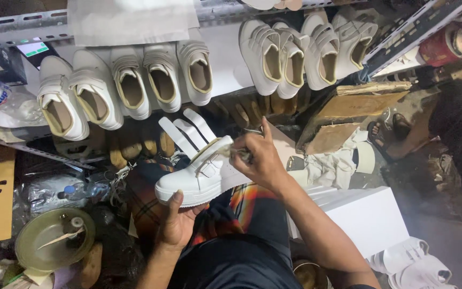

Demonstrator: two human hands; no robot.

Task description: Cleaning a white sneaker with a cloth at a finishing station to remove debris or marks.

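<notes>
Cupped from below, the white platform sneaker [196, 179] rests in your left hand [177, 222], thumb curled over the sole edge, toe pointing toward the left of the view, held just above your lap. Your right hand [260, 158] has its fingers pinched together around a small brush-like tool [236, 151], its tip touching the shoe's collar where the loose white straps [188, 131] fan upward. What the tool carries cannot be told from here.

Risks, as judged: your left-hand hold covers only the sole's middle, so pressure at the collar could tip the heel down and roll the shoe out of your palm. A slip of the tip could mark the white upper. The straps, standing free, could flop into the area you are working.

Finished white shoes [129, 85] line the metal rack [17, 24] just beyond. A green dish [36, 243] with a stick across it sits low on the left, near a plastic bottle [84, 191]; another person's sandalled feet [389, 134] stand on the right.
</notes>
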